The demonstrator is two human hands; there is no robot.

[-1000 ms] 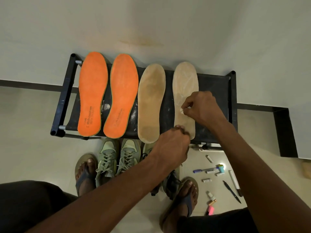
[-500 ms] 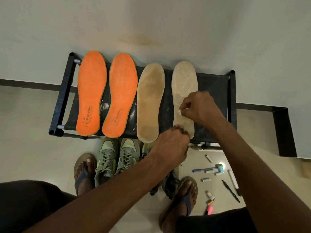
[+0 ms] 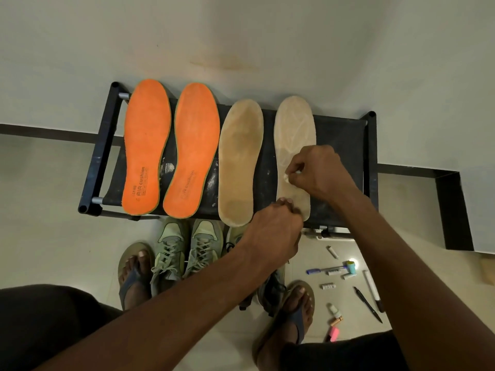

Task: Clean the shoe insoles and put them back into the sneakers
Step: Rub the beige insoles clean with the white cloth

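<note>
Four insoles lie on the black rack point(image 3: 345, 145). On the tan insole point(image 3: 293, 135) at its right end, the right hand point(image 3: 316, 171) pinches a small white bit point(image 3: 286, 178). The left hand point(image 3: 273, 231) pinches that insole's near end. Green sneakers point(image 3: 187, 250) sit just below the rack.

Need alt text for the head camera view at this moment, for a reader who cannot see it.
A person's right hand rubs a small white piece on the rightmost beige insole, while the left hand pins its heel end. Four insoles, two orange and two beige, lie on a black rack above pale green sneakers.
</note>
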